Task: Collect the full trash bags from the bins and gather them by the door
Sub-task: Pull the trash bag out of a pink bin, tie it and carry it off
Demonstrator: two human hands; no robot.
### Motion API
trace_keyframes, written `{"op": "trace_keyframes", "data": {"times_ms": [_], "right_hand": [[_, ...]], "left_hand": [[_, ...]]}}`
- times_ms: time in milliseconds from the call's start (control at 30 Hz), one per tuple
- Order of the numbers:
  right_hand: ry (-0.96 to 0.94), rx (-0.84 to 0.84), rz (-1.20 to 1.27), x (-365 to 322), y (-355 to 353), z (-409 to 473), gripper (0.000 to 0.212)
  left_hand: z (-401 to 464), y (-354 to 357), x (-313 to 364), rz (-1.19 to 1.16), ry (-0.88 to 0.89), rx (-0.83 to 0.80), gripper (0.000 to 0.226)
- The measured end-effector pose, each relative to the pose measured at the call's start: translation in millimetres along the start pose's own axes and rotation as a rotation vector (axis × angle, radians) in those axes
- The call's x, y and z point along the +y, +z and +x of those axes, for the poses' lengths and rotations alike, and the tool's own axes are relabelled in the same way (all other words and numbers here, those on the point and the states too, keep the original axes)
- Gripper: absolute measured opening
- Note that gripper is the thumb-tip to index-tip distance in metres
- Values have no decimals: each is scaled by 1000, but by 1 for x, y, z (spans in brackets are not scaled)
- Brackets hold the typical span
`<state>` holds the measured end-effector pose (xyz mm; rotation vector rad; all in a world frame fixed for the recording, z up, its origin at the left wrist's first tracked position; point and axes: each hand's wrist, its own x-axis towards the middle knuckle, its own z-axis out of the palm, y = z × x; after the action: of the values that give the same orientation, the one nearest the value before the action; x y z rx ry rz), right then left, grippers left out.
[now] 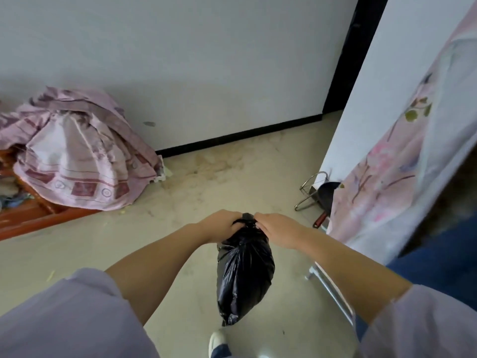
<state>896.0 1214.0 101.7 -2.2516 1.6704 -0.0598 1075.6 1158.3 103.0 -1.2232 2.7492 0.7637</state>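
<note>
A full black trash bag (245,270) hangs in the air above the floor, just in front of me. My left hand (223,224) grips the bunched neck of the bag from the left. From the right, my right hand (277,227) pinches the same gathered top. The two hands almost meet over the bag's twisted plastic. No bin shows in this view.
A heap of pink patterned bedding (74,156) lies on a red-brown wooden frame (31,218) at left. A floral cloth (402,156) hangs at right over a white panel, with a metal rack (309,189) and a dark pan (326,196) at its foot. A dark doorway edge (353,52) stands at the back.
</note>
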Motion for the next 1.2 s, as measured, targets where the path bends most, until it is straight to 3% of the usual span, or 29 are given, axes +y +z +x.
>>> {"op": "trace_keyframes", "data": {"times_ms": [367, 933, 1200], "right_hand": [[127, 33, 9, 115, -59, 195, 16], [99, 41, -25, 360, -227, 520, 23], [221, 112, 46, 468, -274, 656, 20]], "left_hand": [[221, -101, -102, 92, 120, -135, 30], [611, -278, -213, 59, 92, -58, 27], [795, -344, -263, 170, 236, -90, 31]]}}
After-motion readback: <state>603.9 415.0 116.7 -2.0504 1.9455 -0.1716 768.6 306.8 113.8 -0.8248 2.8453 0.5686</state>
